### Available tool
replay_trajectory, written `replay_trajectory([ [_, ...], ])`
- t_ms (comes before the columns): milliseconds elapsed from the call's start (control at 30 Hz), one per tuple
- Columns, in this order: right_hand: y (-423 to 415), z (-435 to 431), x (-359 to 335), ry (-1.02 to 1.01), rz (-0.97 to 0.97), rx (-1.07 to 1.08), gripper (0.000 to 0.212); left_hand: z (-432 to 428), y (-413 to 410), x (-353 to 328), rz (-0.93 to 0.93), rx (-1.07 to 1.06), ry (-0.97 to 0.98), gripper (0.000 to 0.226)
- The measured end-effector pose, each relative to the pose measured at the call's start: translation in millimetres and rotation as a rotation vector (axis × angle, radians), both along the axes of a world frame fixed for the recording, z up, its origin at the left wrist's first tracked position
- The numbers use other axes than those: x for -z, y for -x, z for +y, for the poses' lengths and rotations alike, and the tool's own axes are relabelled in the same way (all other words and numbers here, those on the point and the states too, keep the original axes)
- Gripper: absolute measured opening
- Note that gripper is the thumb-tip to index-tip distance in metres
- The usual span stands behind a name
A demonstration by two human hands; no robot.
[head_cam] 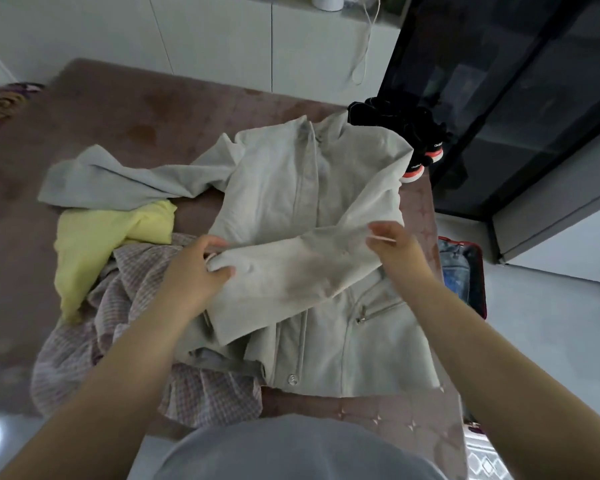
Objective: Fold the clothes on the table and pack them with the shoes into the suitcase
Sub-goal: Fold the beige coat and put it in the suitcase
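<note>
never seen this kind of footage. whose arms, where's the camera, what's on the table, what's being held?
There is no robot here. The single picture comes from a wide-angle camera on a person's head, looking down at their own bare arms. The left hand pinches the cuff of a pale grey jacket lying open on the brown-covered table, and the sleeve lies folded across the jacket's front. The right hand is open, fingers resting on that sleeve. Beside the jacket lie a yellow garment and a checked garment. Black shoes sit at the far right corner. A red-edged suitcase is on the floor to the right.
</note>
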State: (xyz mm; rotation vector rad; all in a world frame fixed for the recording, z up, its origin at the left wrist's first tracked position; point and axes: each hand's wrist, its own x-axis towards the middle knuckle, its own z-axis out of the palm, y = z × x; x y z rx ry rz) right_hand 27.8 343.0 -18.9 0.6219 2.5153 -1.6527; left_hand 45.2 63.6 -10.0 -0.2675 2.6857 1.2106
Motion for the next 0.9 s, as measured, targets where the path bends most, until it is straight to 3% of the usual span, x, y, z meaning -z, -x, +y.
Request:
replay_trajectory([
  [100,38.0,37.8,11.7,-0.274,-0.006,0.108,0.051,-6.7,6.3,3.2,0.053,-0.041,-0.035,0.033],
  [167,59.1,45.4,17.3,-0.299,-0.111,0.07,0.078,-8.1,10.5,6.8,0.073,-0.047,-0.059,0.033],
  [233,74.9,43.6,25.0,-0.26,-0.221,0.054,0.089,-9.1,14.2,9.6,0.084,-0.047,-0.065,0.034],
  [300,83.1,37.3,30.3,-0.256,-0.248,0.041,0.079,-11.1,18.4,11.0,0.09,-0.036,-0.074,0.035],
  [400,85.5,37.1,33.7,-0.327,-0.173,0.002,0.032,-14.9,26.7,10.9,0.116,0.0,-0.075,0.037],
  [500,79.1,53.7,14.5,-0.25,-0.071,0.123,0.033,-18.2,36.8,3.1,0.15,-0.017,-0.115,0.037],
  [667,47.8,116.4,-23.0,-0.141,0.033,0.402,0.039,-9.8,73.9,-12.1,0.144,0.026,-0.364,0.045],
  [800,32.7,148.4,-17.2,-0.234,0.002,0.519,0.032,39.3,133.0,-1.9,0.202,0.158,-0.27,0.036],
  [900,26.5,145.5,9.6,-0.485,-0.052,0.447,0.038,72.2,175.4,13.0,0.289,0.079,-0.153,0.044],
])
